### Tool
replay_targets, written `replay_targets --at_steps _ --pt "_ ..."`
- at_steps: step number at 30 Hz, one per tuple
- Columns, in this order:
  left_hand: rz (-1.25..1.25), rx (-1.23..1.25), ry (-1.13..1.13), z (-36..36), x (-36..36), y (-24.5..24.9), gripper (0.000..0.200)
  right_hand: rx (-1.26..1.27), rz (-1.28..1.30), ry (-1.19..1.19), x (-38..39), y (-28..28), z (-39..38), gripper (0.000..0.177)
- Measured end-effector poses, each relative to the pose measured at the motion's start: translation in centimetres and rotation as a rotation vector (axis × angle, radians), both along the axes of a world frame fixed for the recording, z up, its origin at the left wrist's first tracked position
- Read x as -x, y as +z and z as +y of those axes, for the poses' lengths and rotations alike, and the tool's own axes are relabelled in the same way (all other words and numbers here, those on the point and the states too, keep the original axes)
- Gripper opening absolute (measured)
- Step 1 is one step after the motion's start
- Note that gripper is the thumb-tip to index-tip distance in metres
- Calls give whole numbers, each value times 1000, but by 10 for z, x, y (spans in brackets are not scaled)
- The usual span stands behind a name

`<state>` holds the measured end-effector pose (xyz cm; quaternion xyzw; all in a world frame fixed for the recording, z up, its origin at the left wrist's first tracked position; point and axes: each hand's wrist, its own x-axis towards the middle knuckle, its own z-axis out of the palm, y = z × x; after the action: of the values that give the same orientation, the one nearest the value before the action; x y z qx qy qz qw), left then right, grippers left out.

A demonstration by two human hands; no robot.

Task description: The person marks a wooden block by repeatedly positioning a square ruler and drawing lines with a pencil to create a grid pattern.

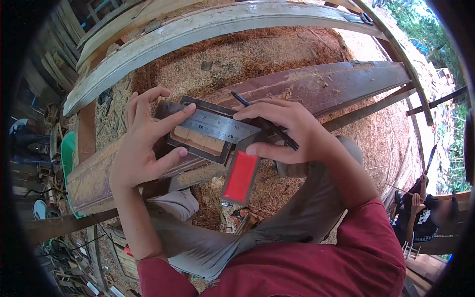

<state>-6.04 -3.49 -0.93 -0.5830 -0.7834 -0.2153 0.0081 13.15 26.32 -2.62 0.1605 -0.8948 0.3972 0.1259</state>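
Note:
A try square lies across a small dark-edged wooden block (217, 159), its steel ruler blade (213, 124) over the block and its red-faced stock (239, 177) hanging toward me. Pale wood with a few thin lines shows below the blade. My left hand (141, 136) is around the block's left end, index fingertip on the blade and thumb by the lower edge. With thumb and index finger, my right hand (284, 126) grips the square near its corner. A black pen (241, 99) is tucked through the right hand's fingers. The block's underside is hidden.
Beneath the block runs a reddish-brown plank (341, 89) dusted with sawdust. A long pale board (198, 32) crosses behind it. Sawdust (232, 59) covers the ground. Another person (425, 215) sits at the right, and a green plastic object (68, 153) stands at the left.

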Motion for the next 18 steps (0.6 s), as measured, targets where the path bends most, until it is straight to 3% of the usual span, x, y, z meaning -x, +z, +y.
replay_targets --at_steps 4,10,16,18 --pt "77 35 37 2 -9 4 78 -21 -20 -4 -10 4 -9 67" --pt "-40 51 131 1 -29 9 79 -118 61 42 -21 3 -19 89" --pt "-51 37 103 2 -26 -1 95 -134 138 25 -22 -15 -31 81" --pt "-101 -29 113 3 -27 -8 92 -134 132 10 -23 -17 -32 81"
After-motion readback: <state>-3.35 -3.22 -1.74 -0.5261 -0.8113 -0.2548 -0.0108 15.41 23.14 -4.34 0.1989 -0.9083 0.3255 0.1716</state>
